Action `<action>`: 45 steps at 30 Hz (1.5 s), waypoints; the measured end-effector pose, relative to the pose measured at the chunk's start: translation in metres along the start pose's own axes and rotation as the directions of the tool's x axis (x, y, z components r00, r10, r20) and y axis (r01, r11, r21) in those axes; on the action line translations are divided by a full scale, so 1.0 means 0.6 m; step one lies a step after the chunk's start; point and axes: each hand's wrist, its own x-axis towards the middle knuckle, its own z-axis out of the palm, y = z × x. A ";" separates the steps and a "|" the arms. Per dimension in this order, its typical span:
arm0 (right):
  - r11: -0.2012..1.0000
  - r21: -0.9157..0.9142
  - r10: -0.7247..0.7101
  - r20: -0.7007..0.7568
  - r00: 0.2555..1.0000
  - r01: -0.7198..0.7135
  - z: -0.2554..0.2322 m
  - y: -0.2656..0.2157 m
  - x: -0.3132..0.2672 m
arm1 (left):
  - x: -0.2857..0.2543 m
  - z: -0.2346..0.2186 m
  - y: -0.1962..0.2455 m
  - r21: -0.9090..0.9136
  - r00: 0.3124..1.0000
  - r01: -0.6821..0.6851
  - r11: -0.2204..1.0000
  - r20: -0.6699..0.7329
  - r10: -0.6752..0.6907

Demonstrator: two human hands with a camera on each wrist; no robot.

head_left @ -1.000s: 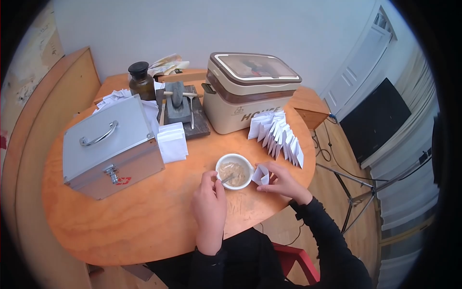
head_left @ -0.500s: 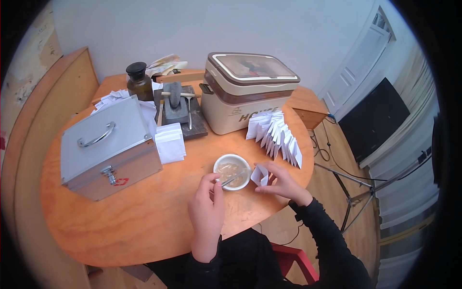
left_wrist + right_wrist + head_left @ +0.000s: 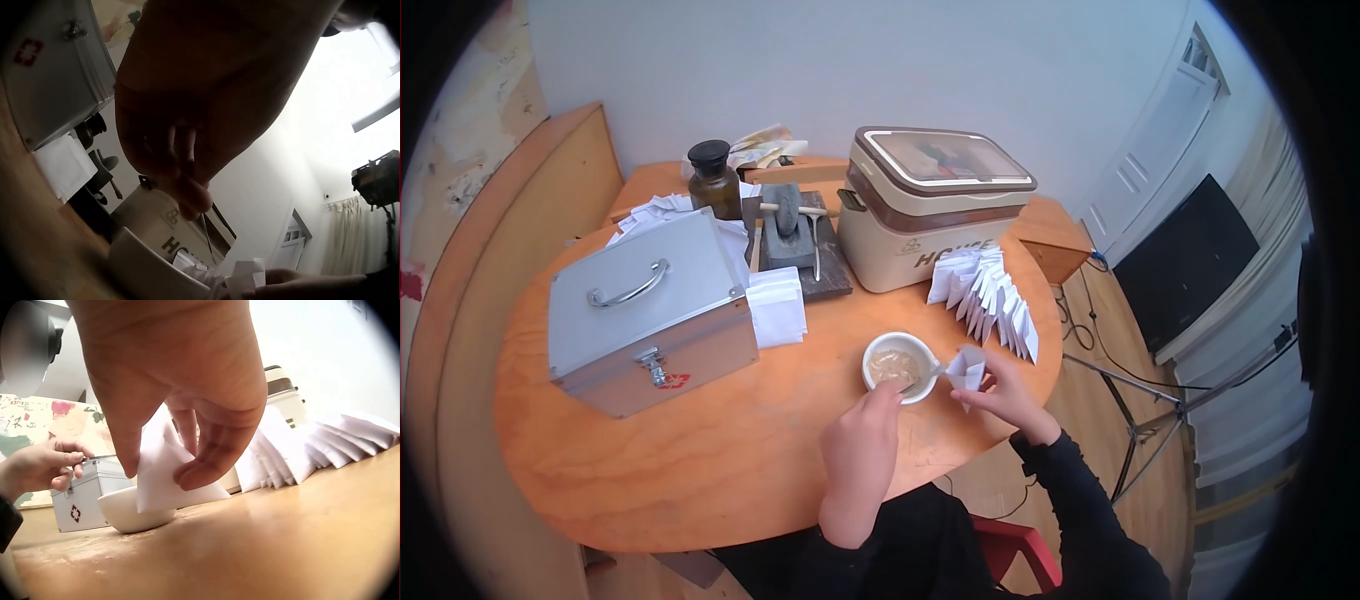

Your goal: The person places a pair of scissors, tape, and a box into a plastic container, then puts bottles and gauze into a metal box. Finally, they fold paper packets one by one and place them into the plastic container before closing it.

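Observation:
My left hand [image 3: 860, 458] pinches a thin metal spoon [image 3: 207, 234] by its handle. The spoon reaches across the white bowl [image 3: 867, 366], its far end right at the mouth of a white paper packet [image 3: 966, 370]. Pale brown powder [image 3: 896, 364] lies inside the bowl. Just right of the bowl, my right hand [image 3: 1012, 398] holds the packet between thumb and fingers, mouth up and spread. In the right wrist view the packet [image 3: 165, 478] overlaps the bowl's side [image 3: 122, 509], with its lower edge close over the table.
Folded paper packets [image 3: 990, 300] stand in a row at right, before a beige lidded box [image 3: 890, 245]. A silver case [image 3: 650, 310] is at left, with white paper packets [image 3: 780, 310] beside it. Behind are a brown bottle [image 3: 716, 188] and a grey stone grinder [image 3: 788, 242].
My left hand has moved the spoon from over the bowl rightwards to the packet's mouth. My right hand keeps hold of the packet. The head view has shifted slightly.

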 end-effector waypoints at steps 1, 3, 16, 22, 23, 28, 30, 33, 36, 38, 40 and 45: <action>1.000 0.030 -0.001 -0.074 0.997 0.004 -0.004 0.019 -0.004 | -0.001 -0.001 -0.003 -0.044 0.999 0.028 0.999 -0.023 -0.029; 0.998 -0.049 -0.039 -0.221 0.974 0.028 -0.025 0.056 -0.007 | 0.000 -0.003 -0.009 -0.019 0.996 0.082 0.996 -0.035 -0.083; 0.918 -0.397 -0.130 -0.337 0.933 -0.015 -0.057 0.102 0.058 | -0.003 -0.025 -0.015 0.000 0.963 0.271 0.963 0.011 -0.271; 0.861 -0.468 0.035 -0.335 0.942 -0.199 -0.027 0.048 0.042 | -0.005 -0.034 -0.015 0.013 0.957 0.289 0.957 0.029 -0.289; 0.860 -0.485 -0.007 -0.316 0.949 -0.156 -0.026 0.054 0.042 | -0.007 -0.030 -0.019 0.003 0.963 0.269 0.963 0.022 -0.269; 0.916 -0.397 -0.085 -0.322 0.943 -0.052 -0.029 0.089 0.059 | -0.010 -0.027 -0.023 -0.038 0.958 0.278 0.960 0.088 -0.274; 0.888 -0.459 -0.145 -0.350 0.925 -0.035 -0.034 0.090 0.063 | -0.009 -0.029 -0.019 -0.049 0.959 0.275 0.960 0.087 -0.270; 0.887 -0.460 -0.175 -0.382 0.907 -0.022 -0.038 0.076 0.066 | -0.015 -0.023 -0.023 -0.095 0.972 0.233 0.968 0.057 -0.228; 0.890 -0.452 -0.240 -0.348 0.906 0.062 -0.033 -0.017 0.078 | -0.019 -0.014 -0.032 -0.119 0.979 0.202 0.972 0.016 -0.201; 0.851 -0.505 -0.319 -0.279 0.906 0.144 -0.033 -0.083 0.101 | -0.023 -0.009 -0.037 -0.122 0.980 0.199 0.972 0.021 -0.198; 0.843 -0.479 -0.315 -0.074 0.946 0.244 -0.016 -0.141 0.132 | -0.020 -0.006 -0.037 -0.132 0.978 0.209 0.969 0.030 -0.207; 0.811 -0.458 -0.256 0.282 0.925 0.364 0.094 -0.187 0.236 | -0.024 -0.019 -0.033 -0.115 0.978 0.208 0.971 0.054 -0.203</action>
